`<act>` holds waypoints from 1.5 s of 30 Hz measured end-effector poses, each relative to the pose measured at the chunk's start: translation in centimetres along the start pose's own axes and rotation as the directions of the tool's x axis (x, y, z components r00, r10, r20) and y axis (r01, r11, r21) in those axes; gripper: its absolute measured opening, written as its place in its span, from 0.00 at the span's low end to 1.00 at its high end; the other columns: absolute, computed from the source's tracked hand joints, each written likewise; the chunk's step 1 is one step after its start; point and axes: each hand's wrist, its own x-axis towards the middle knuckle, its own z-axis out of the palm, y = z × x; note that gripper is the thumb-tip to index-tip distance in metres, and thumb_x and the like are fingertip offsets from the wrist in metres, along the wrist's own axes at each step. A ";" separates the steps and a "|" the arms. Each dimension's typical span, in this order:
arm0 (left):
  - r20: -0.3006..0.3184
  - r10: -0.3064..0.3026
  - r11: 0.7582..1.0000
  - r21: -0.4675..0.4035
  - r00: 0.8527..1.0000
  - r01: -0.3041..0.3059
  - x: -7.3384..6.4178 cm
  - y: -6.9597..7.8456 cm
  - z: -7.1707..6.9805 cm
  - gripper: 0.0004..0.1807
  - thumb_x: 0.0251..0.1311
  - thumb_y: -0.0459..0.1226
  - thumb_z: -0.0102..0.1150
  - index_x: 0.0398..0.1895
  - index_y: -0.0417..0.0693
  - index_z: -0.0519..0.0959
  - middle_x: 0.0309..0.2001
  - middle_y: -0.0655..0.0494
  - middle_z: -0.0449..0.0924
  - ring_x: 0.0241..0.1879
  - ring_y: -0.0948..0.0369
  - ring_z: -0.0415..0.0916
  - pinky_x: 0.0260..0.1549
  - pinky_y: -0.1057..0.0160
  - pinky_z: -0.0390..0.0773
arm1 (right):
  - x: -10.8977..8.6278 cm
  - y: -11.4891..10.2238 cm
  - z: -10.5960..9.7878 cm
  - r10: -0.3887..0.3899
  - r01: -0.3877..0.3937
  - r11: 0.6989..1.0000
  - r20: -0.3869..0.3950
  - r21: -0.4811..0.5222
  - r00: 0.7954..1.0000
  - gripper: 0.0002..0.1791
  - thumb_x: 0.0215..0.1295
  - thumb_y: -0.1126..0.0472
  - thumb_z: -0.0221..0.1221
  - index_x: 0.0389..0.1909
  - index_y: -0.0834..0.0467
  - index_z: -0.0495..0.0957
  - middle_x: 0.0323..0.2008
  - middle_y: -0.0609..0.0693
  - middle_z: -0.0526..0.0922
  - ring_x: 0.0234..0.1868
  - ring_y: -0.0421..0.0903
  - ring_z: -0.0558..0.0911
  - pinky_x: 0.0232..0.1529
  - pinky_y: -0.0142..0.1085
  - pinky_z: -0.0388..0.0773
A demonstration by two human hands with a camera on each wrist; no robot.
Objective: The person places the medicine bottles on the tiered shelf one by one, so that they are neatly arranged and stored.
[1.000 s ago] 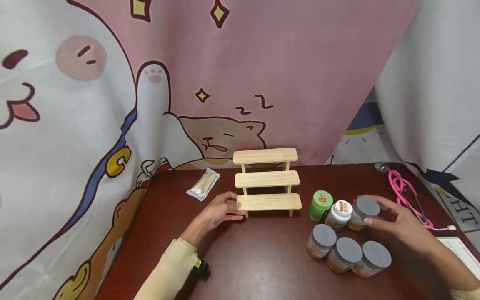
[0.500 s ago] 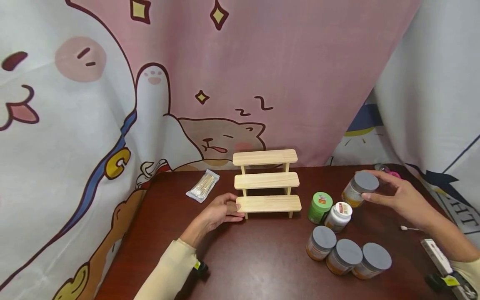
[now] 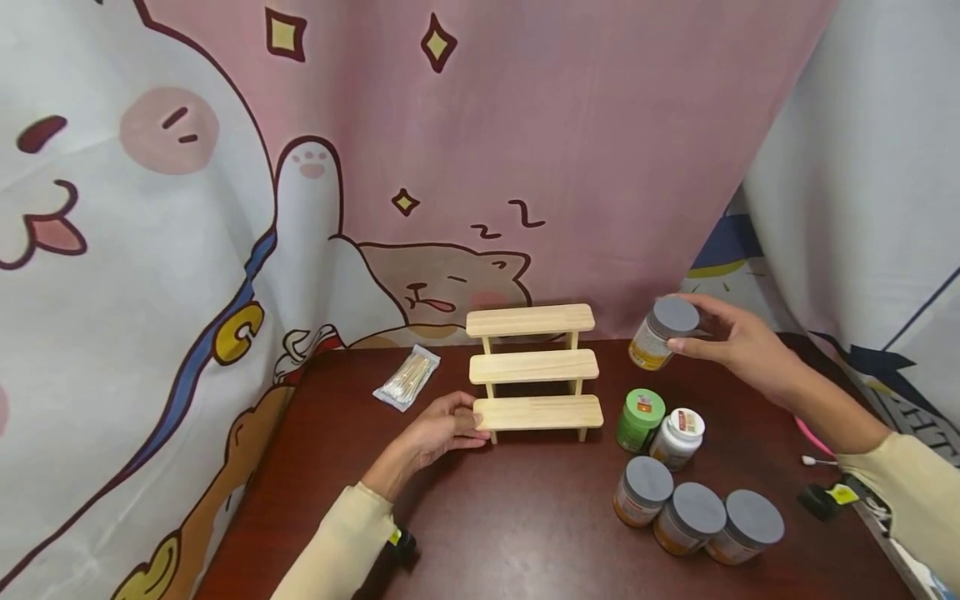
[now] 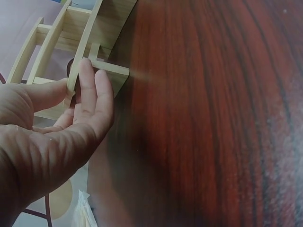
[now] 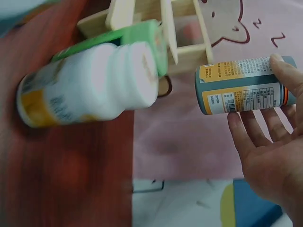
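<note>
A three-tier wooden display stand (image 3: 536, 412) stands at the back of the table. My left hand (image 3: 442, 432) pinches the left end of its lowest tier; in the left wrist view the thumb (image 4: 49, 94) lies on top and the fingers are beneath. My right hand (image 3: 738, 337) grips a grey-lidded jar (image 3: 660, 333) with an orange and white label, held up off the table to the right of the top tier. Below it on the table stand a green jar (image 3: 641, 421) and a white bottle (image 3: 677, 439). In the right wrist view the jar (image 5: 241, 87) sits between thumb and fingers.
Several grey-lidded jars (image 3: 690, 517) stand together at the front right. A packet of cotton swabs (image 3: 408, 377) lies left of the stand. A pink cord (image 3: 810, 433) shows partly behind my right forearm. A patterned curtain (image 3: 637, 167) hangs behind the table.
My right hand has lifted the grey-lidded jar from beside the white bottle and carried it up and left towards the stand. The left hand keeps its hold on the lowest tier.
</note>
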 end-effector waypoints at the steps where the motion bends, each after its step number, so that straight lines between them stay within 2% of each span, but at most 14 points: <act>1: 0.001 0.000 1.000 -0.002 1.000 0.000 0.0 0.0 0.0 0.15 0.76 0.28 0.51 0.61 0.31 0.67 0.46 0.47 0.80 0.44 0.54 0.87 0.59 0.48 0.88 | 0.4 -0.5 0.1 -0.001 0.001 1.000 0.008 0.010 1.000 0.34 0.72 0.53 0.68 0.76 0.42 0.67 0.61 0.38 0.79 0.58 0.32 0.80 0.50 0.24 0.82; 5: 0.003 -0.007 1.000 -0.012 1.000 0.007 0.0 0.1 -0.1 0.15 0.76 0.28 0.52 0.61 0.32 0.67 0.45 0.48 0.79 0.44 0.55 0.88 0.58 0.49 0.88 | 2.1 -2.5 0.7 -0.026 0.025 0.999 0.036 0.034 0.999 0.34 0.72 0.53 0.68 0.75 0.42 0.68 0.63 0.41 0.78 0.60 0.34 0.80 0.52 0.25 0.82; 12: -0.004 -0.016 1.000 -0.001 1.000 0.016 0.1 0.1 -0.3 0.15 0.76 0.28 0.52 0.61 0.32 0.67 0.45 0.47 0.79 0.44 0.54 0.87 0.59 0.48 0.88 | 5.1 -5.6 1.9 -0.047 0.036 0.994 0.109 0.099 0.993 0.33 0.69 0.52 0.71 0.73 0.41 0.70 0.64 0.45 0.81 0.63 0.38 0.81 0.56 0.34 0.86; 16: 0.009 -0.024 1.000 0.006 1.000 0.023 0.0 0.3 -0.2 0.15 0.76 0.28 0.53 0.60 0.32 0.67 0.45 0.47 0.79 0.44 0.54 0.87 0.58 0.49 0.88 | 6.7 -6.8 2.7 -0.062 0.049 0.993 0.115 0.110 0.991 0.33 0.69 0.51 0.71 0.72 0.40 0.71 0.64 0.45 0.81 0.65 0.40 0.80 0.57 0.32 0.85; 23: 0.010 -0.028 0.999 0.028 1.000 0.028 0.2 0.3 -0.1 0.14 0.76 0.29 0.53 0.59 0.32 0.68 0.45 0.48 0.78 0.45 0.54 0.87 0.56 0.52 0.89 | 9.4 -8.8 4.3 -0.156 0.130 0.971 0.124 0.199 0.980 0.32 0.68 0.58 0.71 0.71 0.48 0.73 0.62 0.48 0.83 0.63 0.42 0.82 0.58 0.31 0.85; 27: 0.008 -0.029 0.999 0.045 1.000 0.029 0.2 0.4 -0.1 0.14 0.76 0.28 0.52 0.59 0.32 0.67 0.45 0.48 0.77 0.45 0.54 0.87 0.55 0.54 0.90 | 10.9 -9.7 5.8 -0.242 0.205 0.946 0.130 0.250 0.961 0.31 0.69 0.64 0.70 0.71 0.55 0.72 0.60 0.50 0.84 0.59 0.41 0.84 0.57 0.33 0.86; 30: 0.009 -0.024 0.999 0.045 1.000 0.024 0.1 0.5 -0.1 0.14 0.76 0.27 0.51 0.59 0.31 0.67 0.45 0.47 0.77 0.44 0.54 0.86 0.54 0.54 0.90 | 11.8 -10.0 7.1 -0.277 0.227 0.931 0.146 0.288 0.950 0.31 0.69 0.66 0.68 0.72 0.59 0.71 0.59 0.52 0.84 0.58 0.41 0.85 0.57 0.33 0.86; 34: 0.010 -0.024 0.999 0.043 1.000 0.024 0.1 0.5 -0.1 0.14 0.76 0.27 0.51 0.59 0.31 0.66 0.45 0.48 0.76 0.44 0.55 0.86 0.52 0.57 0.90 | 12.6 -10.5 8.6 -0.249 0.198 0.936 0.150 0.291 0.957 0.32 0.69 0.65 0.69 0.72 0.58 0.71 0.61 0.54 0.84 0.62 0.46 0.83 0.60 0.36 0.85; 40: -0.001 -0.033 0.996 0.077 0.999 0.033 0.3 0.4 -0.1 0.13 0.76 0.29 0.52 0.58 0.33 0.68 0.44 0.49 0.78 0.42 0.58 0.87 0.41 0.67 0.86 | 13.6 -11.1 10.4 -0.210 0.164 0.948 0.148 0.271 0.966 0.33 0.67 0.63 0.71 0.71 0.56 0.72 0.66 0.58 0.81 0.69 0.55 0.79 0.70 0.49 0.80; 45: -0.009 -0.037 0.996 0.079 0.999 0.037 0.1 0.5 -0.1 0.13 0.76 0.29 0.52 0.59 0.33 0.68 0.44 0.50 0.78 0.41 0.59 0.87 0.39 0.69 0.84 | 14.3 -11.3 11.9 -0.204 0.157 0.951 0.161 0.266 0.966 0.34 0.67 0.60 0.72 0.72 0.54 0.72 0.65 0.57 0.82 0.68 0.56 0.80 0.70 0.52 0.79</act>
